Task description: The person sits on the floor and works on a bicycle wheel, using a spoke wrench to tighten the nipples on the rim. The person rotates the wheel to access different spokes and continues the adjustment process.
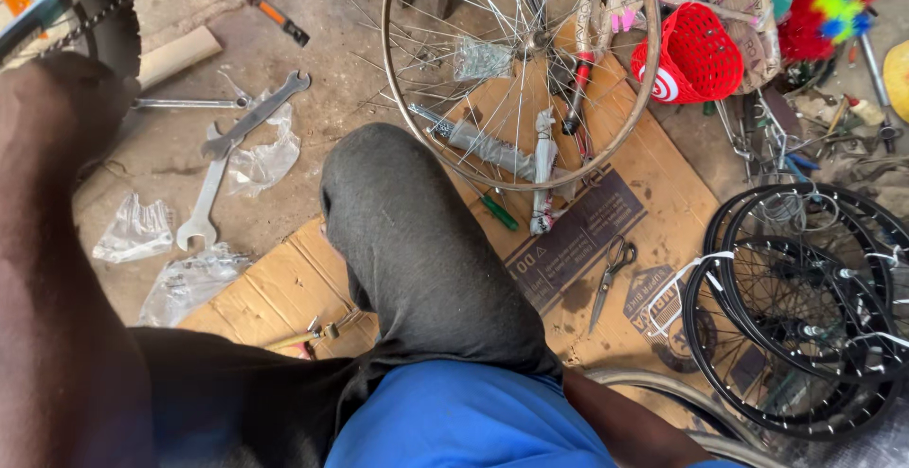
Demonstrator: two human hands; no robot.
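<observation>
Overhead, person seated on flattened brown cardboard (578, 241) over rough concrete floor (331, 61). Hands out of frame; only bare forearms show, lower left and bottom centre, so grip cannot be told. Grey-trousered knee (398, 231) at centre. Above it, one silver spoked wheel rim (519, 70), thin wires radiating. Three flat steel wrenches (232, 137) at upper left. One pair scissors (611, 274) right of centre. Black spoked wheels (805, 307) stacked lower right. One red mesh plastic basket (699, 52) upper right.
</observation>
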